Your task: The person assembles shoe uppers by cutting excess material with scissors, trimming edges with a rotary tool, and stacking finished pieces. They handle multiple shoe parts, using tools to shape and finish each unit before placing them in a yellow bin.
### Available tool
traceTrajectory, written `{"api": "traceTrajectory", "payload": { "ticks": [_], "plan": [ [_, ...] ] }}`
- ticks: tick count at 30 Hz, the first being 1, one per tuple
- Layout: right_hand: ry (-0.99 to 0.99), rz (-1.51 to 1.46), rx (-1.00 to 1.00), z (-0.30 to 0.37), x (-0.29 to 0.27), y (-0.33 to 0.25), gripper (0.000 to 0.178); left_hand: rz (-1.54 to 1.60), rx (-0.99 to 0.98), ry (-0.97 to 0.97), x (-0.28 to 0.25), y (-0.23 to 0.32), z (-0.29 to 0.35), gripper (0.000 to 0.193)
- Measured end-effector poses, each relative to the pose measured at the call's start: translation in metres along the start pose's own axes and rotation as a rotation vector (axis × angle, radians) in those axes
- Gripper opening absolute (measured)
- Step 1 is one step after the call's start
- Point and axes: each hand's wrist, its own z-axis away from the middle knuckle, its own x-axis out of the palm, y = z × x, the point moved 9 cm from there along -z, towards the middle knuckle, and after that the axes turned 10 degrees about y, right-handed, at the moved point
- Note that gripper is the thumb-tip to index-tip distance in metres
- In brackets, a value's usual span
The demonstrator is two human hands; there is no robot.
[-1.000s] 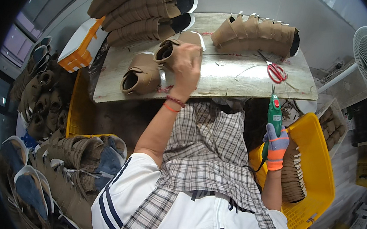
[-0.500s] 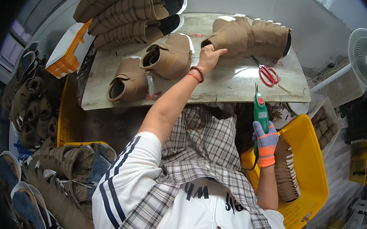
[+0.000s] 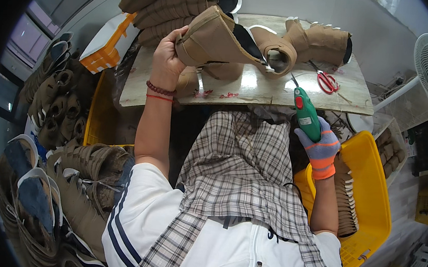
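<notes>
A brown shoe upper is held tilted above the table, its left edge pinched by the bare left hand. A green tool is gripped by the gloved right hand, fingers closed around its lower end. Whether the second upper, just beside the tool's thin tip, is touched by it cannot be told. Red-handled scissors are laid near a row of uppers.
</notes>
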Motion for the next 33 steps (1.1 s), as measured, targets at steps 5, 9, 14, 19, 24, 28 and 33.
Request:
{"api": "traceTrajectory", "payload": {
  "ticks": [5, 9, 14, 19, 24, 28, 33],
  "plan": [
    [0.006, 0.039, -0.194, -0.006, 0.000, -0.024, 0.052, 0.051, -0.092, 0.037, -0.018, -0.018, 0.022, 0.018],
    [-0.017, -0.017, -0.217, -0.004, 0.002, -0.033, 0.052, 0.095, -0.125, 0.021, -0.028, -0.031, 0.031, 0.019],
    [-0.085, -0.053, -0.215, -0.002, 0.002, -0.048, 0.054, 0.069, -0.149, 0.066, -0.039, -0.038, 0.037, 0.020],
    [-0.055, -0.082, -0.262, 0.002, 0.003, -0.056, 0.057, 0.038, -0.119, 0.061, -0.035, -0.044, 0.047, 0.021],
    [-0.035, -0.139, -0.252, 0.006, 0.009, -0.065, 0.060, 0.087, -0.127, -0.005, -0.030, -0.055, 0.062, 0.022],
    [-0.025, -0.195, -0.212, 0.006, 0.009, -0.080, 0.059, 0.058, -0.044, -0.066, -0.022, -0.060, 0.086, 0.024],
    [-0.035, -0.311, -0.125, 0.003, 0.011, -0.091, 0.057, -0.046, 0.080, -0.205, 0.013, -0.070, 0.133, 0.030]
  ]
}}
